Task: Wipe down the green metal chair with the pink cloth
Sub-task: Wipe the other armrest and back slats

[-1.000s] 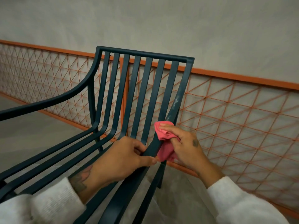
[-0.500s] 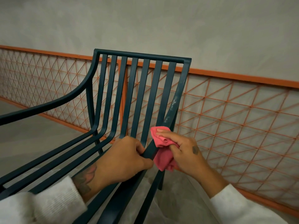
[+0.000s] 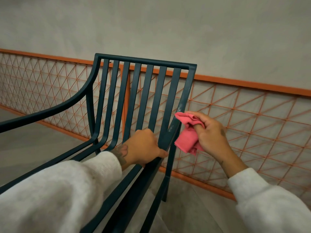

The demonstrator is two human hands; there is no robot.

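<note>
While right hand (image 3: 210, 137) fingers pinch bunched pink cloth (image 3: 186, 140) beside chair (image 3: 144, 61) right edge, wad may skip smudges (image 3: 180, 108); left hand (image 3: 143, 147) fingers curl round chair.

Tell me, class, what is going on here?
A person is cleaning a green metal chair. The left hand grips it low on the backrest. The right hand holds a bunched pink cloth at the backrest's right outer bar, where pale smudges show.
</note>
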